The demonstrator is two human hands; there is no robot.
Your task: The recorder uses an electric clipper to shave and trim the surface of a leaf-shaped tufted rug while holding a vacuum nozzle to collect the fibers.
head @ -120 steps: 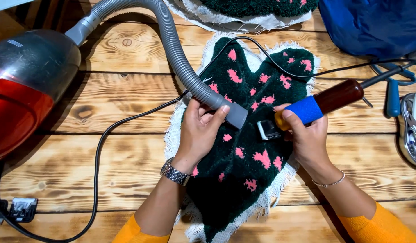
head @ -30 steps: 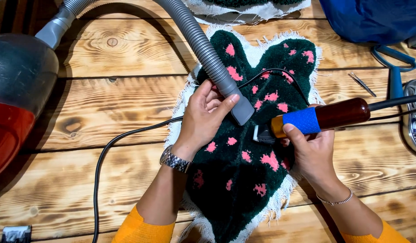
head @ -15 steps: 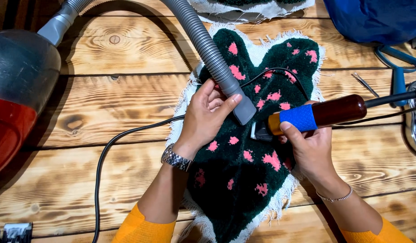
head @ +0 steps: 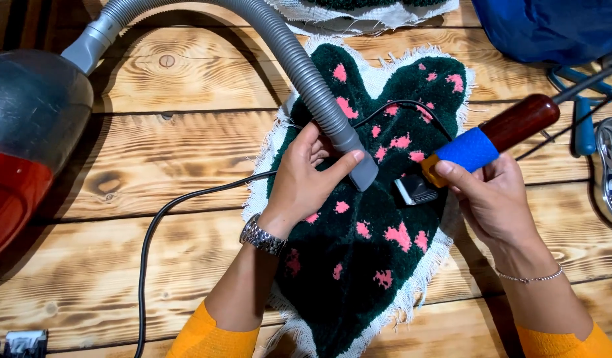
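Observation:
A dark green tufted rug (head: 359,265) with pink spots and a frayed white edge lies on the wooden table (head: 153,179). My left hand (head: 306,176), with a metal watch on the wrist, grips the end of a grey ribbed vacuum hose (head: 299,66), its nozzle resting on the pile. My right hand (head: 495,199) holds an electric trimmer (head: 481,142) with a blue and brown handle. Its black head touches the rug just right of the nozzle.
A red and grey vacuum cleaner (head: 27,139) sits at the left. A black cord (head: 160,219) runs across the planks. A blue bag (head: 551,26) lies at the top right, with blue-handled scissors (head: 581,113) and metal tools at the right edge. Another rug piece (head: 365,13) lies at the top.
The hose nozzle and trimmer have shifted slightly up the rug together. Both hands keep the same grips throughout.

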